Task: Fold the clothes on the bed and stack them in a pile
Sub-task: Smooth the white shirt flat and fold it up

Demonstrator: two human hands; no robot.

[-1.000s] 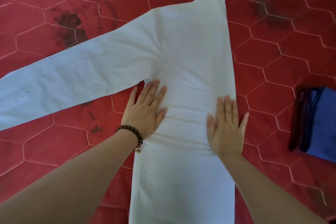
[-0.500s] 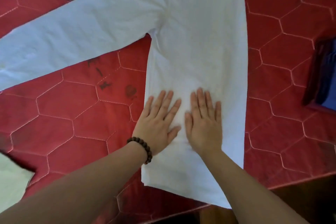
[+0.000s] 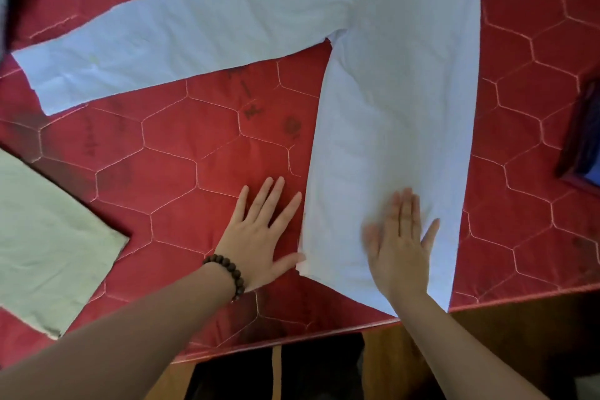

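Since the earlier frame, left hand [image 3: 259,237] has slid off the white shirt [image 3: 399,114] onto the red bed [image 3: 194,169] — flat, grip wide; right hand [image 3: 401,247] lies flat on the shirt's lower-centre hem, sleeve reaching upper left.

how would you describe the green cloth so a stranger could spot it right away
Start from the red quilted bed cover and go to its left edge, left of the left hand. The green cloth lies flat there, partly cut off by the frame. Its pale green sets it apart from the white shirt in the middle and the dark pile at the far right.
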